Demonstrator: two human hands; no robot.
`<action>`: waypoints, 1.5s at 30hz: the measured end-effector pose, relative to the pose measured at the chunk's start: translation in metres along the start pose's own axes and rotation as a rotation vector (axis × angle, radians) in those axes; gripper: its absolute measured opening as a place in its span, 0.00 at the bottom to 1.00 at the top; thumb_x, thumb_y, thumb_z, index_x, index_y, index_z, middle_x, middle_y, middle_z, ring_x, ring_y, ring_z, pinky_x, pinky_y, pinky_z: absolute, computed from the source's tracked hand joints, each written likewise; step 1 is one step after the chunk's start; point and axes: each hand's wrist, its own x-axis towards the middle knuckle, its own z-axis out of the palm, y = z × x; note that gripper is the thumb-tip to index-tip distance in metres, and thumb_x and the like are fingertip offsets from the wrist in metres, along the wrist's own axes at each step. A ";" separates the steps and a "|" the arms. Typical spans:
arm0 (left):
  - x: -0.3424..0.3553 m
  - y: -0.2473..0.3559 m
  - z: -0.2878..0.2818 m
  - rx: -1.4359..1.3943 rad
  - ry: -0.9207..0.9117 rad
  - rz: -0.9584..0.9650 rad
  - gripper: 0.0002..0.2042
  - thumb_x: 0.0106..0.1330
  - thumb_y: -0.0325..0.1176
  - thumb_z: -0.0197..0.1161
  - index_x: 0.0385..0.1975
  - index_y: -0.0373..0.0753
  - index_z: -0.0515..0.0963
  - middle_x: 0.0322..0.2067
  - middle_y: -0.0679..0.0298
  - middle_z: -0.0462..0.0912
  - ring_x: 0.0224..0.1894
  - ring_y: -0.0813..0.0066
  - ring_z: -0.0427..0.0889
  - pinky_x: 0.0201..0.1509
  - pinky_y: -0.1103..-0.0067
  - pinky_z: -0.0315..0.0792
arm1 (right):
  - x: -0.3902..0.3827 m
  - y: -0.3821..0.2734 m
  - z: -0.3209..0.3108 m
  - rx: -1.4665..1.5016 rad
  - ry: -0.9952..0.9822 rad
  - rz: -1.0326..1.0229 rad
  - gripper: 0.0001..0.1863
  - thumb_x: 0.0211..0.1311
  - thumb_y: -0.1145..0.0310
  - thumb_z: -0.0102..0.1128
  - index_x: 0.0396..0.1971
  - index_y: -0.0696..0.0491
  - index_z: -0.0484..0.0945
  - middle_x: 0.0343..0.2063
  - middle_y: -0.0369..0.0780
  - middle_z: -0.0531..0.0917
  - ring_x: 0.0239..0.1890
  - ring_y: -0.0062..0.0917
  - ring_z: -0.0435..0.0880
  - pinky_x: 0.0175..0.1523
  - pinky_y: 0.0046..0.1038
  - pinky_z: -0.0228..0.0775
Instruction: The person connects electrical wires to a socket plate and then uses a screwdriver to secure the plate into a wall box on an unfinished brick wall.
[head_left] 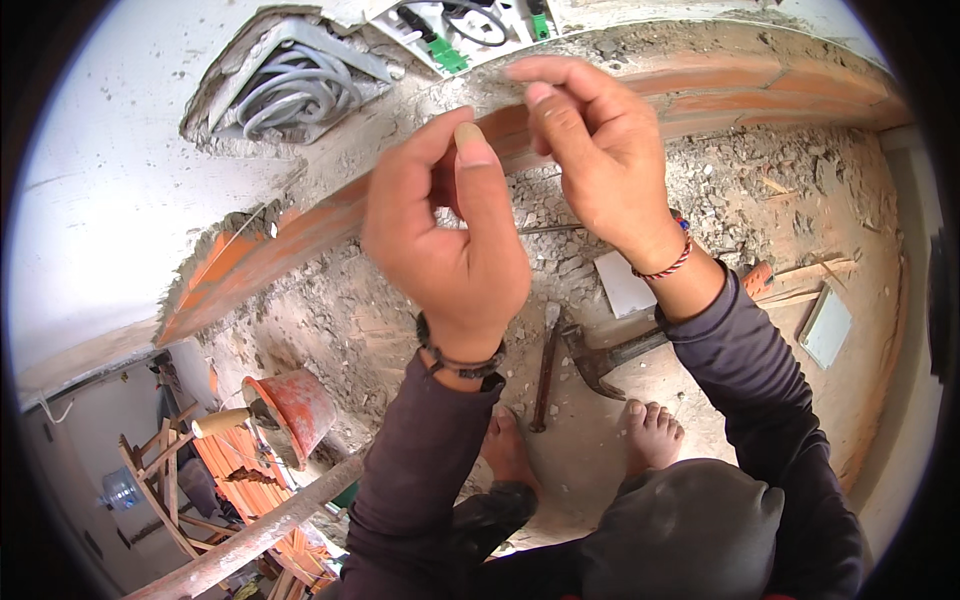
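Both of my hands are raised close together in front of the broken wall. My left hand (450, 225) has its thumb and index fingertips pressed together; whatever they may pinch is too small or hidden to tell. Just right of it, my right hand (605, 150) is curled, its thumb bent toward the index finger, and its grip is likewise unclear. Beyond them an open white box (405, 22) holds green connectors (447, 55) and a dark looped cable (490, 38). To its left, coiled grey cable (310, 90) fills a recess in the white wall (110, 170).
Orange brickwork (700, 82) shows along the wall's broken edge, with rubble (750, 180) below. A hammer (605, 355) and a rusty chisel (545, 370) lie near my feet. White plates (826, 325) lie to the right. At lower left are an orange bucket (310, 405) and a pole (270, 525).
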 end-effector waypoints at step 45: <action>0.092 0.062 0.005 0.792 -0.430 0.587 0.08 0.61 0.33 0.71 0.38 0.42 0.86 0.22 0.76 0.75 0.19 0.89 0.68 0.24 0.87 0.62 | 0.002 -0.014 -0.001 0.690 0.247 0.494 0.13 0.69 0.64 0.64 0.34 0.59 0.76 0.24 0.36 0.81 0.21 0.18 0.78 0.25 0.21 0.74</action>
